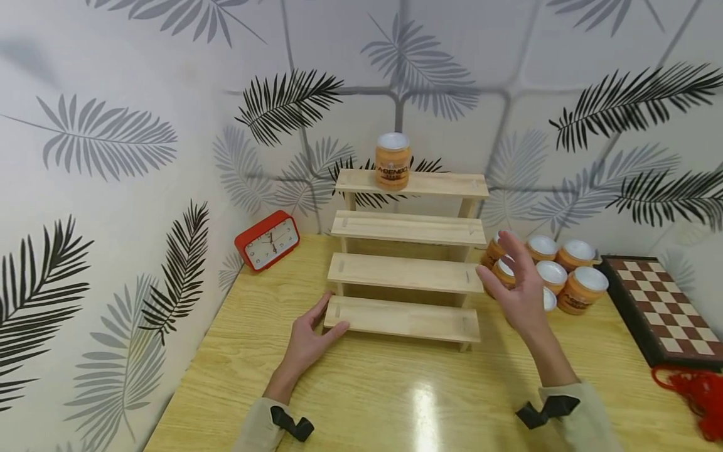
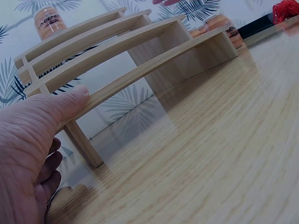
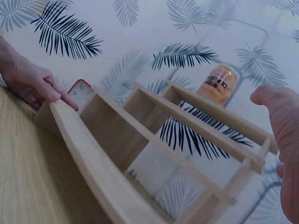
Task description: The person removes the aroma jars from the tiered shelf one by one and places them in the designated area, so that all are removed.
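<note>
A stepped wooden display rack (image 1: pixel 403 274) with several tiers stands on the table. My left hand (image 1: pixel 309 339) grips the left end of its lowest shelf; in the left wrist view the thumb (image 2: pixel 74 100) lies on the board with the fingers curled below. One orange can (image 1: pixel 392 162) with a white lid stands on the top tier, left of its middle. Raised beside the rack's right end, my right hand (image 1: pixel 521 292) holds nothing, its thumb and fingers spread apart. Behind it, more orange cans (image 1: pixel 582 292) stand grouped on the table, partly hidden by the hand.
A red alarm clock (image 1: pixel 267 241) stands left of the rack near the wall. At the right lies a checkered board (image 1: pixel 666 304) with a dark edge, and a red tassel (image 1: pixel 700 395) in front of it. Leaf-patterned wall (image 1: pixel 452 37) rises close behind the rack.
</note>
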A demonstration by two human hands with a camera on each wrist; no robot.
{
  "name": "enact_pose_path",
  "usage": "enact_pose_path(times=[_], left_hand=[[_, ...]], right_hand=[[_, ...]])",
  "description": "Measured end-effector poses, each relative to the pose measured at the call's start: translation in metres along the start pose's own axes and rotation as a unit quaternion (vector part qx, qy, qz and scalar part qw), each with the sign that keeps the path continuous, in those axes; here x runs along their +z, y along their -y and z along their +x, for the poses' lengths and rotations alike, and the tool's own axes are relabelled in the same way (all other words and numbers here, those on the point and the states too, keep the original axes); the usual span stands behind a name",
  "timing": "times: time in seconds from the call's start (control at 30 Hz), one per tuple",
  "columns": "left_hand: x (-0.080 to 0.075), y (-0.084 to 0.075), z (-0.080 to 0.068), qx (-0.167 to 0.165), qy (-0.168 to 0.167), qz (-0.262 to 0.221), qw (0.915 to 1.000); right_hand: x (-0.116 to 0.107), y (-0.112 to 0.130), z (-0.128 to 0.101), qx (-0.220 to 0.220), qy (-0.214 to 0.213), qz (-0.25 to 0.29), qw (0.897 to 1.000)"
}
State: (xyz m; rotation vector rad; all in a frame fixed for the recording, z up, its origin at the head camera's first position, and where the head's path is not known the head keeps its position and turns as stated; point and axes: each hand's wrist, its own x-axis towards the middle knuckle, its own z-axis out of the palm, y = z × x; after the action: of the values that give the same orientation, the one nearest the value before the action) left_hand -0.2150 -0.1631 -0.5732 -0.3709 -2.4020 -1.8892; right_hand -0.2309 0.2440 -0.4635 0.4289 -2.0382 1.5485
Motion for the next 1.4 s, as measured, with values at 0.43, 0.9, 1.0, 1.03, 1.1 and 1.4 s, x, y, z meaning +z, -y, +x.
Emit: enact_pose_path(times=[0.43, 0.9, 1.0, 1.03, 1.1, 1.4], left_hand=[[0.000, 0.000, 0.000, -0.007, 0.003, 0.000, 1.0000], [0.000, 0.000, 0.000, -0.013, 0.003, 0.003, 0.9999], [-0.001, 0.000, 0.001, -0.013, 0.003, 0.003, 0.9999], [-0.001, 0.000, 0.001, -0.013, 0.003, 0.002, 0.9999], [-0.001, 0.000, 0.001, -0.011, 0.004, 0.003, 0.9999], [-0.002, 0.000, 0.001, -0.009, 0.005, 0.000, 0.9999]], right_hand=[[0.027, 0.021, 0.058, 0.013, 0.053, 0.001, 0.999], [0.050, 0.028, 0.103, 0.031, 0.093, 0.003, 0.995], [0.056, 0.031, 0.114, 0.028, 0.096, 0.004, 0.995], [0.058, 0.032, 0.117, 0.027, 0.095, 0.005, 0.995], [0.062, 0.034, 0.124, 0.025, 0.093, 0.007, 0.995], [0.085, 0.038, 0.152, 0.046, 0.112, 0.005, 0.993]])
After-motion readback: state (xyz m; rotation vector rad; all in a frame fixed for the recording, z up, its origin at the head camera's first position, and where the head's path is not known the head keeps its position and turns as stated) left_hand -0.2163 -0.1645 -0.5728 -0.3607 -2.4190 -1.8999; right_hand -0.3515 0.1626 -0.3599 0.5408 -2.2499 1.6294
